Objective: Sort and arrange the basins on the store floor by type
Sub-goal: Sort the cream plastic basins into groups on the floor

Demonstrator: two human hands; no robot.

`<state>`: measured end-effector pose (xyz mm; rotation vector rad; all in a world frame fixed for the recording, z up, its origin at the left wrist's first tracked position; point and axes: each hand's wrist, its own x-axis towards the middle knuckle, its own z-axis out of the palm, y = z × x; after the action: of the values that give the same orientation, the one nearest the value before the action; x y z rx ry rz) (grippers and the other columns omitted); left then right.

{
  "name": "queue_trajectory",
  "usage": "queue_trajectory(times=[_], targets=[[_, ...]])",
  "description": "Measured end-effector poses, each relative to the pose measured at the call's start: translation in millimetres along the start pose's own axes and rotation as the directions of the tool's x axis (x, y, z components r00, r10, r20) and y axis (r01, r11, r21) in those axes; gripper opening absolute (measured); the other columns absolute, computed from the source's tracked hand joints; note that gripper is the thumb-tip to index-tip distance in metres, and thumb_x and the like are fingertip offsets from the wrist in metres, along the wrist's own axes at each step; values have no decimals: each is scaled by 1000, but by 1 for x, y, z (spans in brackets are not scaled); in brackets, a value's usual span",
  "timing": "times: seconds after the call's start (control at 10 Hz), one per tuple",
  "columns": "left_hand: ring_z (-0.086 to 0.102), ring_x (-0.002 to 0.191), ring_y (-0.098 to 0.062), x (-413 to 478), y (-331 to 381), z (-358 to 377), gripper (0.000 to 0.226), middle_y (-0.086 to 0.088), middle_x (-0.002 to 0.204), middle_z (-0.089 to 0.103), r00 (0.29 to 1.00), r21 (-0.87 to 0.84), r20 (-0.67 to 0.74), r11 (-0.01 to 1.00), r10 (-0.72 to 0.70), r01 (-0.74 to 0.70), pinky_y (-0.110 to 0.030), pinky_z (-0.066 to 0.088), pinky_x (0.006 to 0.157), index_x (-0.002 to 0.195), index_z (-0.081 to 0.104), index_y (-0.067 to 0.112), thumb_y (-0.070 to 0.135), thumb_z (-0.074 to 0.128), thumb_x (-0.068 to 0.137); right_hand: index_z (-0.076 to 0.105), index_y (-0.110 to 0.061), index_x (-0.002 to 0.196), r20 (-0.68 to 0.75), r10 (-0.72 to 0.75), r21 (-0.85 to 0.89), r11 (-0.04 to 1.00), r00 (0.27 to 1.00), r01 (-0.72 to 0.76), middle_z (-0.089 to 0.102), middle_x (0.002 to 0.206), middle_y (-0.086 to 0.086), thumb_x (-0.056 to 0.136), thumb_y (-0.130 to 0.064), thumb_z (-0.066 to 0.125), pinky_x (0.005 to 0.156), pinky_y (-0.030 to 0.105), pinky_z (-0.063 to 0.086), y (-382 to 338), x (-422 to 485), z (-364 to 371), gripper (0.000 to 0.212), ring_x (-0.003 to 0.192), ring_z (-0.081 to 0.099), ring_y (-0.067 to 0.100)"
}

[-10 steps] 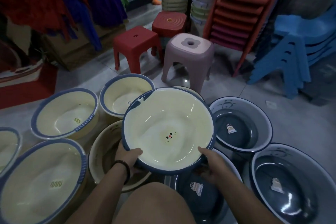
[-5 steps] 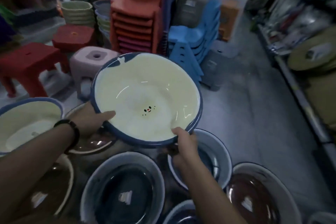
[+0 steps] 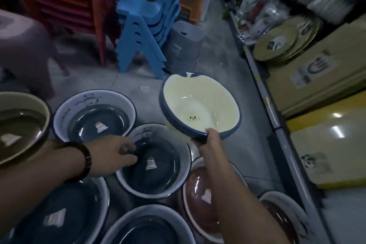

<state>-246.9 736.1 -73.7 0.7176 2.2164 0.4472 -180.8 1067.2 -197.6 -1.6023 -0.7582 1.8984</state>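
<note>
Cream plastic, edged in blue: the cream basin (image 3: pixel 200 109) is on the right side of the view, tilted so that its opening faces me, with a small printed face on its bottom. My right hand (image 3: pixel 210 140) holds it by the near rim alone, thumb on the upper edge and fingers curled beneath. It sits over the grey floor (image 3: pixel 227 77), just beyond and to the right of the dark blue basins. Whether its far side touches the floor cannot be told.

My left hand (image 3: pixel 112 156), with a dark wristband (image 3: pixel 85 160) on the wrist, is well apart from the right. It reaches over the left rim of the middle dark blue basin (image 3: pixel 168 174), with fingers and thumb bent towards its inside. The blur hides whether they grip the rim.

A second dark blue basin (image 3: pixel 65 113) stands just behind and to the left of the middle one, and each carries a pale sticker inside. A reddish-brown basin (image 3: pixel 196 190) lies under my right forearm. A brown basin (image 3: pixel 19 125) sits at the far left edge.

Behind them are stacked blue chairs (image 3: pixel 142 31), stacked red chairs (image 3: pixel 65 0), a grey stool (image 3: pixel 184 43) and a mauve stool (image 3: pixel 23 45). Cardboard boxes (image 3: pixel 316 69) line the shelf at right.
</note>
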Motion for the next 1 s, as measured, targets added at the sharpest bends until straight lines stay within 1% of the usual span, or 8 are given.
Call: queue_trajectory(times=[0.3, 0.4, 0.5, 0.6, 0.7, 0.8, 0.9, 1.0], targets=[[59, 119, -16, 36, 22, 25, 39, 7, 125, 65, 995, 111, -70, 992, 74, -66, -25, 45, 99, 134, 59, 30, 44, 59, 97, 44, -7, 150, -27, 53, 70, 996, 998, -51, 51, 142, 18, 87, -6, 65, 63, 58, 64, 24, 92, -9, 67, 116, 58, 48], [58, 122, -19, 49, 31, 17, 39, 4, 132, 64, 991, 126, -75, 987, 107, -97, -26, 44, 99, 135, 59, 27, 42, 57, 99, 39, -9, 150, -7, 47, 157, 987, 999, -46, 50, 139, 16, 89, -8, 65, 76, 65, 63, 23, 92, -1, 66, 121, 57, 46], [58, 120, -20, 61, 34, 11, 37, 5, 130, 64, 988, 99, -91, 988, 125, -116, -27, 46, 101, 133, 59, 26, 39, 57, 99, 44, -6, 146, 33, 94, 166, 981, 995, -98, 54, 135, 13, 86, -12, 70, 83, 61, 63, 26, 102, -1, 66, 119, 58, 41], [59, 117, -19, 66, 30, 9, 36, 4, 127, 64, 982, 79, -117, 987, 148, -139, -32, 48, 101, 132, 59, 25, 37, 58, 98, 56, -14, 126, 75, -30, -153, 987, 997, 41, 67, 118, 11, 83, -42, 78, 88, 54, 64, 35, 116, -21, 56, 105, 68, 31], [58, 118, -19, 70, 22, 10, 38, 4, 127, 64, 980, 74, -118, 986, 157, -149, -30, 47, 100, 134, 58, 25, 38, 58, 98, 59, -15, 115, 318, -240, -779, 486, 917, 397, 71, 106, 5, 74, -64, 76, 93, 50, 61, 45, 105, -46, 66, 98, 72, 26], [57, 119, -19, 73, 16, 13, 40, 4, 129, 63, 983, 75, -106, 987, 150, -143, -29, 46, 97, 137, 56, 25, 39, 57, 99, 53, -12, 112, 420, -181, -899, 51, 889, 435, 66, 101, 4, 88, -55, 75, 87, 43, 56, 54, 92, -38, 54, 94, 67, 27], [56, 121, -19, 74, 13, 12, 39, 4, 132, 61, 987, 73, -67, 988, 143, -139, -26, 42, 97, 137, 57, 24, 38, 56, 100, 47, -13, 107, 430, -150, -894, -205, 890, 397, 60, 86, 1, 98, -42, 67, 72, 38, 49, 63, 91, -44, 36, 80, 61, 24], [58, 120, -19, 70, 4, 5, 36, 5, 130, 63, 993, 94, -32, 990, 111, -108, -24, 43, 97, 132, 61, 24, 39, 56, 99, 57, -12, 106, 418, -159, -886, -291, 895, 362, 60, 84, 0, 96, -38, 66, 69, 31, 45, 69, 89, -48, 30, 79, 61, 24]])
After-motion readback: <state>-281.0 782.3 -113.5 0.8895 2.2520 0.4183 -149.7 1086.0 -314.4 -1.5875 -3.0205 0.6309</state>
